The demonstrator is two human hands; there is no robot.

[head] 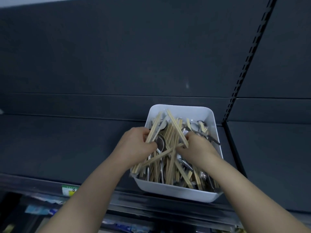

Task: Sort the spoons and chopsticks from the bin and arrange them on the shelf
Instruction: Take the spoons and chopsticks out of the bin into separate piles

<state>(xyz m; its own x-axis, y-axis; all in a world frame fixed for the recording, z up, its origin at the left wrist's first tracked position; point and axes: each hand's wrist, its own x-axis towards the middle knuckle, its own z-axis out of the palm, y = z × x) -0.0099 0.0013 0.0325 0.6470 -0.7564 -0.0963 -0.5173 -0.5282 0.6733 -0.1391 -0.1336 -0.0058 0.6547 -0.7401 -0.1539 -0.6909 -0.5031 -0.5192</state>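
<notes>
Right now both hands are working inside the white bin [176,193], which is sitting on the dark shelf [84,145], close to its front edge. The left hand [134,145] is gripping a bundle of chopsticks [154,128], fingers curled round its middle. The bundle is running lengthwise from the bin's near left rim up and away toward the back wall, leaning a little to the right. The right hand [196,148] is pinching a couple more, and those are slanting the other way, far tips pointing up and left, so the two lots are crossing above the pile. One loose stick is lying crosswise between the hands. A spoon [160,143] is showing its bowl in the same gap, handle trailing toward the person. Underneath, more chopsticks and spoons are lying tangled, mostly lengthwise in the bin, crowding both grips. A slotted upright [244,73] is rising just right of the bin. A green-and-yellow tag [69,190] is sitting on the shelf's front rail, with blurred packets [42,210] below.
</notes>
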